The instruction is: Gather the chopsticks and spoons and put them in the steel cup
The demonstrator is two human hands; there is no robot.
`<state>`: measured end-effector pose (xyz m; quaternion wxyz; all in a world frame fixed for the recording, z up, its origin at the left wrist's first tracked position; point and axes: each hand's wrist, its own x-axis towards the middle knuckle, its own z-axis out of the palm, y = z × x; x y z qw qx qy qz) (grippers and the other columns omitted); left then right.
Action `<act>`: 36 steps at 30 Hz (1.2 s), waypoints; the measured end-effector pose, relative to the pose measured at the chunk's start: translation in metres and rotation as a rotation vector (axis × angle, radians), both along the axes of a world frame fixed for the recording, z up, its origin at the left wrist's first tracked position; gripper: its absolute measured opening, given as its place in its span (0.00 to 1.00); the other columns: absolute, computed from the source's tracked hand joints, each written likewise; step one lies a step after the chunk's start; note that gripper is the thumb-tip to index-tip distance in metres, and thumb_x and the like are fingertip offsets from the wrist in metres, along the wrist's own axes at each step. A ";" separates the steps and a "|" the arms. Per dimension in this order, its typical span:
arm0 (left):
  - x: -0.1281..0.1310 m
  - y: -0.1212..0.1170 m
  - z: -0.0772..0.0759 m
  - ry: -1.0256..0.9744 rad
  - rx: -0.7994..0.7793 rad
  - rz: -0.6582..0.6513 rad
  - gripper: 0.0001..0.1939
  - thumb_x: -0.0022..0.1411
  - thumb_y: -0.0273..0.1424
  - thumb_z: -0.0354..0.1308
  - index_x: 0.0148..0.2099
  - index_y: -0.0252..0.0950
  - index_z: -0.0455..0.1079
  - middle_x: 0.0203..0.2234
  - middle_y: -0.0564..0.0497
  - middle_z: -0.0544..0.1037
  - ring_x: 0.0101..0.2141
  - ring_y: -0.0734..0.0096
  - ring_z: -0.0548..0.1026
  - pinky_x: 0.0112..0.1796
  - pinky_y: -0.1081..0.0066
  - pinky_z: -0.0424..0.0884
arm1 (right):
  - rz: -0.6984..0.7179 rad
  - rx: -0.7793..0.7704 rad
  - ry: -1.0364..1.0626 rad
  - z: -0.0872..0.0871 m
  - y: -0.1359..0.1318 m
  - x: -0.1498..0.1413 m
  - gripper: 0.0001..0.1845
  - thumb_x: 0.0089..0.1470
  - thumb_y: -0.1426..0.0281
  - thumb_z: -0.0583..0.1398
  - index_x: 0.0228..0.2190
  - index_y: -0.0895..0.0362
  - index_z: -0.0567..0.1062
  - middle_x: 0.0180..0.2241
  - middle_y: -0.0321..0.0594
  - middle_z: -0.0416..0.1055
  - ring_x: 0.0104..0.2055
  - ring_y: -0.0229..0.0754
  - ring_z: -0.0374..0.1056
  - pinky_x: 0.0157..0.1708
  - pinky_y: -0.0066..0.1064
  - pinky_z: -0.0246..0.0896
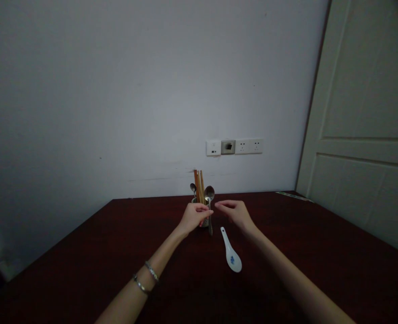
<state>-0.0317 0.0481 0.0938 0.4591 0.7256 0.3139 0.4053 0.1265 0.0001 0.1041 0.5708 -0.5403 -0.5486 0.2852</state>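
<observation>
- Nearest, two bracelets [151,272] circle the left forearm, set a little apart from each other.
- The white spoon [233,260] lies alone on the dark red surface [118,252], bowl toward the viewer and handle pointing away, in front of and between the two hands. A small blue mark shows inside its bowl, and a hole near the handle's end.
- The left hand [194,217] grasps the metal spoon [209,193] by its handle, between thumb and fingers. This spoon stands nearly upright, bowl at the top, the handle's end reaching below the fingers.
- The right hand [237,215] is released, its fingers bent and their tips just beside the metal spoon, apart from it.
- Just behind the left hand stands the cup [203,224], partly hidden by that hand. It holds several upright wooden chopsticks [199,186] and, at their left, a small spoon [193,187], bowl up.
- Farther back, a thin strip [295,196] lies at the surface's far right edge.
- Beyond, sockets [249,146] sit on the pale wall [151,90]; a panelled door [364,90] stands at the right.
</observation>
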 end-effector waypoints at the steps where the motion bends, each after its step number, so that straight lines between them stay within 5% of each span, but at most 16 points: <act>1: 0.000 -0.001 0.000 0.005 0.007 -0.007 0.14 0.47 0.38 0.60 0.26 0.30 0.69 0.11 0.58 0.63 0.11 0.84 0.57 0.14 0.79 0.52 | 0.021 -0.001 0.021 0.003 -0.002 -0.006 0.18 0.38 0.60 0.62 0.28 0.63 0.78 0.23 0.43 0.73 0.22 0.38 0.65 0.18 0.26 0.55; 14: 0.004 -0.010 -0.001 0.038 0.002 -0.074 0.15 0.48 0.40 0.59 0.25 0.30 0.68 0.10 0.58 0.61 0.11 0.84 0.57 0.14 0.79 0.51 | 0.072 -0.056 0.089 -0.003 0.000 -0.010 0.18 0.36 0.60 0.63 0.27 0.62 0.78 0.20 0.40 0.71 0.17 0.32 0.57 0.13 0.23 0.46; 27: 0.004 -0.003 -0.008 0.053 -0.023 -0.085 0.17 0.46 0.41 0.60 0.30 0.30 0.69 0.13 0.57 0.65 0.12 0.83 0.59 0.14 0.79 0.55 | 0.154 -0.127 0.222 -0.011 0.006 -0.005 0.17 0.34 0.61 0.64 0.27 0.61 0.77 0.21 0.37 0.70 0.20 0.30 0.58 0.18 0.22 0.50; 36: -0.026 0.030 0.008 -0.237 0.015 0.313 0.20 0.46 0.46 0.57 0.26 0.31 0.68 0.16 0.55 0.67 0.16 0.79 0.64 0.17 0.78 0.60 | 0.053 0.008 0.227 0.022 0.032 0.002 0.19 0.32 0.58 0.64 0.25 0.60 0.75 0.19 0.34 0.66 0.20 0.31 0.57 0.19 0.24 0.52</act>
